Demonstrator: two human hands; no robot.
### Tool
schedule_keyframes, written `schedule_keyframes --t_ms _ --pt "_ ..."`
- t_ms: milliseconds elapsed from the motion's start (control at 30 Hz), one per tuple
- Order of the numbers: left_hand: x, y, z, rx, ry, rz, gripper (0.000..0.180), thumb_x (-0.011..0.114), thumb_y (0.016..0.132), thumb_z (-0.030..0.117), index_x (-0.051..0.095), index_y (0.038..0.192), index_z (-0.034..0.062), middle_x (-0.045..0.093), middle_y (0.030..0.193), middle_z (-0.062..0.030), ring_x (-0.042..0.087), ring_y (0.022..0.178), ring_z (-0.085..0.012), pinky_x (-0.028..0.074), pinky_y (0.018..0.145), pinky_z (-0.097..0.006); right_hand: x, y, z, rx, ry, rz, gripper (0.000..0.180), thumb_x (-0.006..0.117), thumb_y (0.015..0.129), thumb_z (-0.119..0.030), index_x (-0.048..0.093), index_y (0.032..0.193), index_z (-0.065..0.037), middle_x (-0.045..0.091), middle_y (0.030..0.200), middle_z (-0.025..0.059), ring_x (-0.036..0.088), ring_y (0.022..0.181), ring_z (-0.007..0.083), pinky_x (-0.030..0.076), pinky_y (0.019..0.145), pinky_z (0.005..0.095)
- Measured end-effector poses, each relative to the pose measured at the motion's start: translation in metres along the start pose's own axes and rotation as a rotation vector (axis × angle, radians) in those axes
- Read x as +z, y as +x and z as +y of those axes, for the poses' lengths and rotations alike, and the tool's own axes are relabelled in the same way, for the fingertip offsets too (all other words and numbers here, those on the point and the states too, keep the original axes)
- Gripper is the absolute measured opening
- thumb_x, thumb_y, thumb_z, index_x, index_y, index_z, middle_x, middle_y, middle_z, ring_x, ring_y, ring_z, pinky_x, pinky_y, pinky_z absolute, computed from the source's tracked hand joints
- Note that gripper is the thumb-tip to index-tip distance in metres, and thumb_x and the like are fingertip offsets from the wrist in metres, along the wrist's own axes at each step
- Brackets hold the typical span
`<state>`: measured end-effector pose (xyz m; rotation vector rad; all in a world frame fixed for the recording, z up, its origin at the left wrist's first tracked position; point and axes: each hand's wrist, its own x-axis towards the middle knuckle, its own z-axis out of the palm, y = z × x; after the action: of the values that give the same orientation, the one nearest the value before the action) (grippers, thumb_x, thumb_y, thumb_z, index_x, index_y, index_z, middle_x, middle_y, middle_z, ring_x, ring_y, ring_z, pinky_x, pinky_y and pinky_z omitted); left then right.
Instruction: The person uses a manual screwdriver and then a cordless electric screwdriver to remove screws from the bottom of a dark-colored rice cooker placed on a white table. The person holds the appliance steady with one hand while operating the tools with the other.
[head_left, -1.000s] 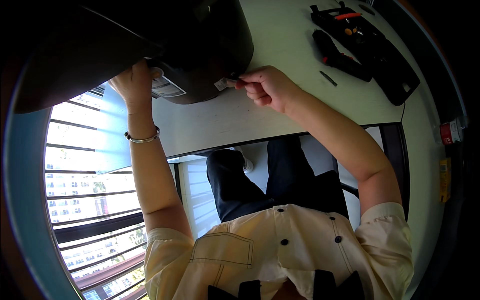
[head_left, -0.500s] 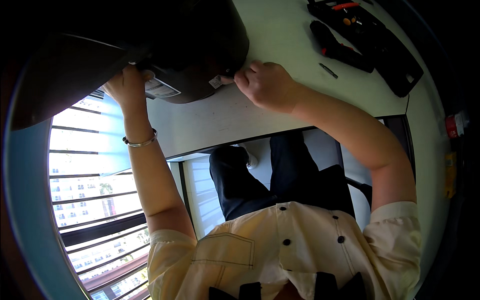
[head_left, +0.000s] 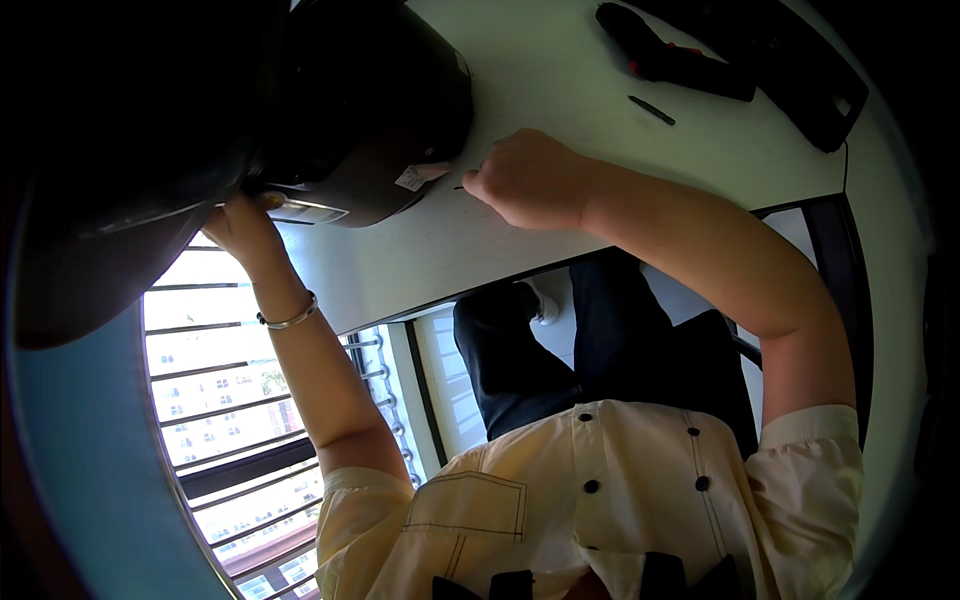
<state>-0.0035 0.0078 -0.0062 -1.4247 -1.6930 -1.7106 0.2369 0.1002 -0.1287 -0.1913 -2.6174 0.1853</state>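
A large black rounded appliance (head_left: 400,120) with pale labels on its lower side stands on the white table at the upper left. My left hand (head_left: 240,225) grips its lower left edge, the fingertips partly hidden by the dark body. Just off the right side of the appliance, above the table, my right hand (head_left: 530,180) is closed. A thin dark tip (head_left: 459,187) pokes out from its fingers; most of that small piece is covered, so its kind cannot be told.
A black power screwdriver (head_left: 690,70) with red parts lies at the far right, beside an open black case (head_left: 800,70). A loose screwdriver bit (head_left: 652,110) rests nearer. The table's front edge (head_left: 480,288) runs above my legs; a slatted window (head_left: 230,390) is at left.
My right hand has drawn back from the appliance's side and now stands apart from it, a thin dark tip showing. My left hand stays at the appliance. The whole view has shifted.
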Motion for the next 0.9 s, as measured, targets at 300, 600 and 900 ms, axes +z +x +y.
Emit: schedule_keyframes --t_ms 300,600,900 --pt "0.002 -0.005 0.007 -0.090 -0.037 -0.006 0.022 0.045 0.087 0.012 0.054 0.089 -0.0080 0.059 0.072 -0.0129 0.050 0.039 -0.0131 0.040 0.039 -0.020 -0.021 0.000 0.028 0.332 -0.228 0.051 0.008 0.057 0.072 -0.007 0.064 0.075 -0.007 0.062 0.070 0.0089 0.062 0.068 0.0252 0.049 0.060 0.0381" --pt "0.001 -0.009 0.020 -0.078 0.047 -0.034 0.025 0.050 0.084 0.013 0.057 0.072 -0.0075 0.056 0.051 -0.0091 0.050 0.039 -0.0118 0.039 0.039 -0.021 -0.041 0.025 0.077 0.769 -0.343 -0.208 0.003 0.066 0.068 -0.009 0.067 0.069 -0.011 0.065 0.068 0.0031 0.064 0.068 0.0180 0.046 0.050 0.0297" --pt "-0.014 -0.002 -0.011 0.074 0.338 -0.121 0.020 0.040 0.063 0.003 0.058 0.055 -0.0031 0.053 0.043 -0.0082 0.049 0.039 -0.0195 0.043 0.046 -0.031 -0.095 -0.010 0.051 0.834 -0.435 -0.140 0.033 0.062 0.071 -0.017 0.058 0.100 -0.001 0.056 0.101 0.0167 0.054 0.097 0.0296 0.046 0.081 0.0388"
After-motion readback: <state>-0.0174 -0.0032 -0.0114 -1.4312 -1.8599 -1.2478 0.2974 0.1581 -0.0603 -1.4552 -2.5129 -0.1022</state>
